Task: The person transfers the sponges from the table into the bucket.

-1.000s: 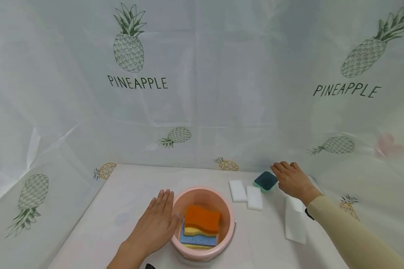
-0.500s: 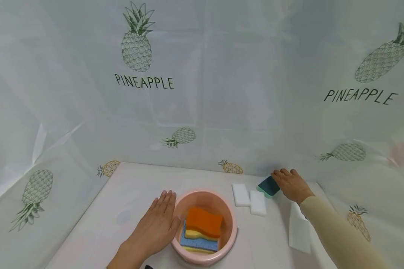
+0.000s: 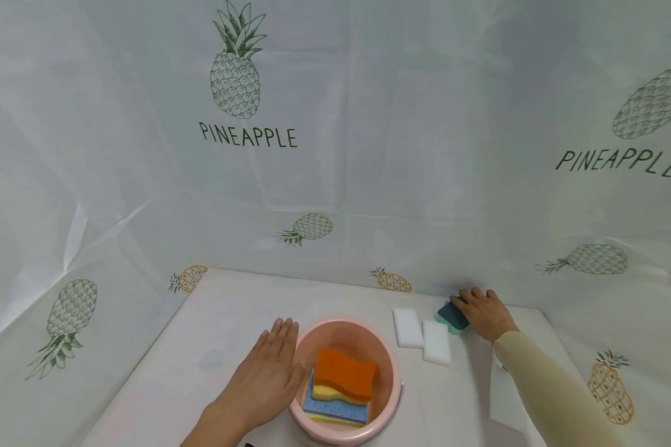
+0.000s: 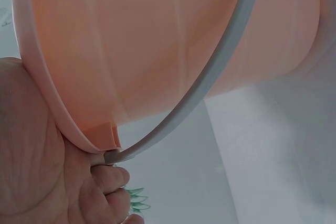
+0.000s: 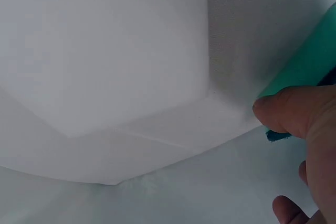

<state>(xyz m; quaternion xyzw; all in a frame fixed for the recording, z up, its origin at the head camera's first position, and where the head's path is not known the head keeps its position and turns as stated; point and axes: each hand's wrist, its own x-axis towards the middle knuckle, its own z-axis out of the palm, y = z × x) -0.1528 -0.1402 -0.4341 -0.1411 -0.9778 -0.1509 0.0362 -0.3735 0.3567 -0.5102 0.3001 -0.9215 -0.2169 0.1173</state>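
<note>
In the head view my left hand (image 3: 265, 375) lies along the left side of a pink bucket (image 3: 391, 403), fingers straight and thumb at the rim. The left wrist view shows its palm against the rim and its fingertips beside the joint of the grey handle (image 4: 210, 72). Inside the bucket, an orange-and-yellow sponge (image 3: 343, 372) sits on top of a blue-and-yellow sponge (image 3: 335, 410). At the back right my right hand (image 3: 483, 315) pinches a green sponge (image 5: 304, 51) with a dark scouring side, thumb on its edge; part of the sponge is hidden by the hand.
Two white sponges (image 3: 408, 329) lie between the bucket and the green sponge. A flat white piece (image 3: 506, 400) shows partly beneath the right sleeve. A pineapple-print sheet (image 3: 402, 155) hangs behind and at the sides of the white table (image 3: 240, 304).
My right hand has come down onto the green sponge, covering more of it. The left hand stays at the bucket. The whole head view has shifted slightly.
</note>
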